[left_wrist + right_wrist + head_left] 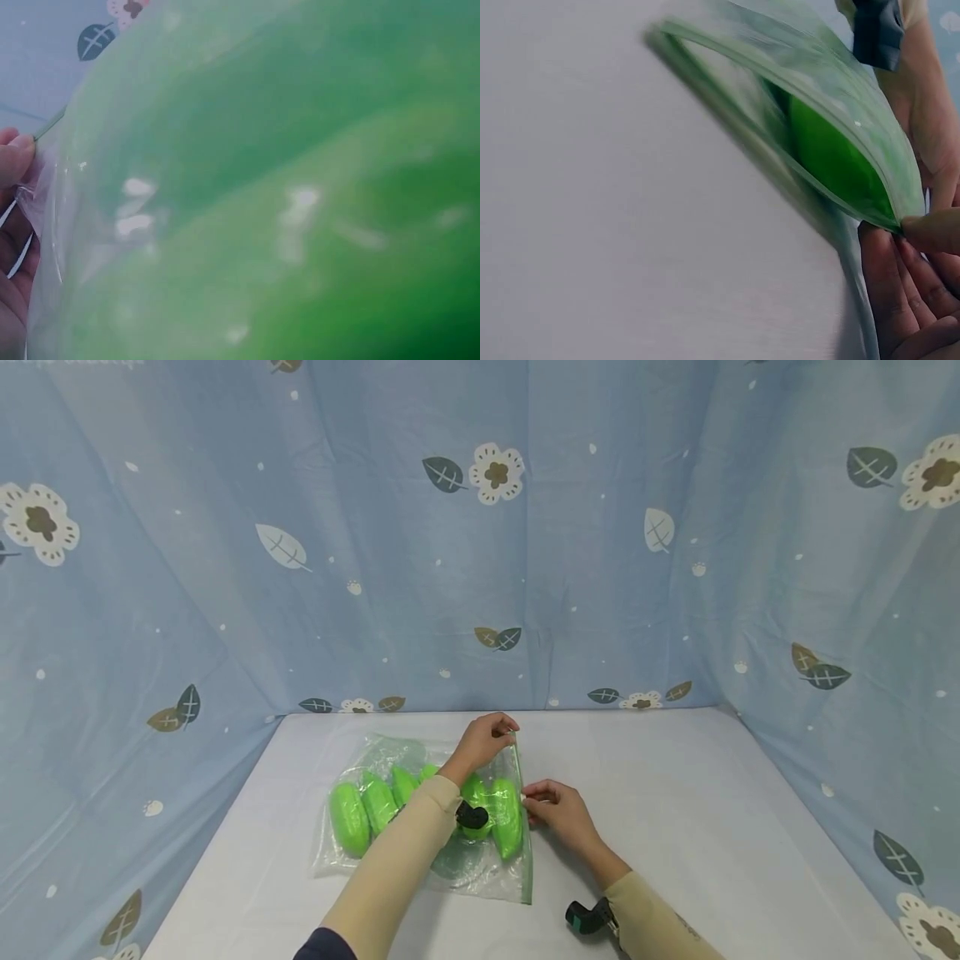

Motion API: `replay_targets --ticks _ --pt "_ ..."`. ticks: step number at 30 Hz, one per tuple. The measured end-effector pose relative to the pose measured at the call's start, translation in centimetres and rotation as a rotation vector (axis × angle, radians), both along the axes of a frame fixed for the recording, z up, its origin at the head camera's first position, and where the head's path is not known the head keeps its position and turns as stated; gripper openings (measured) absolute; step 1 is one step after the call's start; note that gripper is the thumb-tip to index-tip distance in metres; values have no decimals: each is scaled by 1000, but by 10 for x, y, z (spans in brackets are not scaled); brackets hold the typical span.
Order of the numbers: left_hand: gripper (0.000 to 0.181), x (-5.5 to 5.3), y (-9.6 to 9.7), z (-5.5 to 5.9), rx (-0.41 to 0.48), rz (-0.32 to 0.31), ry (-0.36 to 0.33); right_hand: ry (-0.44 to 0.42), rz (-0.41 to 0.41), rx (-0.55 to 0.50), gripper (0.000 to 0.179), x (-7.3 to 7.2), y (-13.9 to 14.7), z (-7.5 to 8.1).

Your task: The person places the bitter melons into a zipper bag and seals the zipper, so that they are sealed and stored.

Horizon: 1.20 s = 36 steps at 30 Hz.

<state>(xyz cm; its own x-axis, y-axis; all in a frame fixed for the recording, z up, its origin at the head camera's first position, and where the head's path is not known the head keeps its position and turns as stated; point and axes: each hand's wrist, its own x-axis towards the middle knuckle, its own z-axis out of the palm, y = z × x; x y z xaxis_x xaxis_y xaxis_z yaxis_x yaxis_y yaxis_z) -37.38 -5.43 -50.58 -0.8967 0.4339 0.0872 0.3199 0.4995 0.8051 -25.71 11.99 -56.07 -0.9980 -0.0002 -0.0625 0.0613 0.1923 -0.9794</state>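
A clear zip bag with a green seal strip along its right edge lies flat on the table. Inside it are several bright green, elongated, rounded pieces, their kind unclear. My left hand reaches across the bag and pinches the far end of the seal edge. With thumb and fingertips, my right hand pinches that edge about midway. In the right wrist view the bag's mouth gapes on the near side of the right thumb. Green plastic fills most of the left wrist view, the left thumb at its edge.
A white tabletop surrounds the bag. Blue curtains with leaves and flowers enclose the back and both sides. Black wrist devices sit on both forearms, which wear beige sleeves.
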Motion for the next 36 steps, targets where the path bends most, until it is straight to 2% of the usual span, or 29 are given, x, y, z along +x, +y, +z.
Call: replay_targets --ticks 8,19,21,24,27,31,36 --pt "21 0 0 -4 5 -3 10 -8 82 -70 22 16 3 -2" --pt "22 0 4 -6 5 -7 11 -15 110 -47 23 35 5 -3" --pt "21 1 4 -6 7 -3 12 -23 114 -40 22 38 4 -1" --pt "22 1 4 -6 8 3 13 -30 121 -37 20 46 3 11" --pt "22 1 4 -6 17 3 6 -35 129 -35 20 49 3 11" --pt "21 2 4 -4 28 6 -5 -56 147 -47 24 51 6 0" --pt "19 2 4 -1 33 12 -4 -74 177 -60 24 61 9 -1"
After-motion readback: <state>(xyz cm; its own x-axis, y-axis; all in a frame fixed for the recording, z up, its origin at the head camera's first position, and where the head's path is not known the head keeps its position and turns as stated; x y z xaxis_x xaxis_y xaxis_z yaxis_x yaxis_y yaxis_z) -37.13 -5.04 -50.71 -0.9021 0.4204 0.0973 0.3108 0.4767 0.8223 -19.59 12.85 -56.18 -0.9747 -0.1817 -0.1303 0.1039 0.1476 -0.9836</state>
